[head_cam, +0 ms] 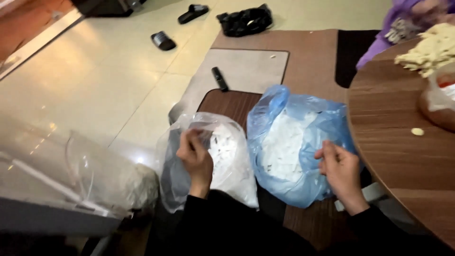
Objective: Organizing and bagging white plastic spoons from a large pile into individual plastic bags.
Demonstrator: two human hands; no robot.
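Left hand [195,159] closed in a pinching grip on the upper rim of a clear crumpled plastic bag [227,166] holding small white pieces. Right hand [340,171] curled, fingers pinched on the right-hand edge of a pale blue plastic bag [294,142] likewise filled with white pieces. Both bags side by side and touching, standing on a low dark wood-grain surface [227,102] just off the left edge of the round brown wooden desk [398,137]. Black sleeves on both arms. On the desk's far edge, a heap of pale cream strips [431,50], a small pale disc [417,132] nearer, and a bag-lined bowl [441,102] at the right border. On the cream tiled floor [104,80]: a black slim remote-like bar [219,78] on a grey mat, two black slippers [177,26] and a black bag [246,20] farther off. Large clear plastic sheet [90,175] at left.
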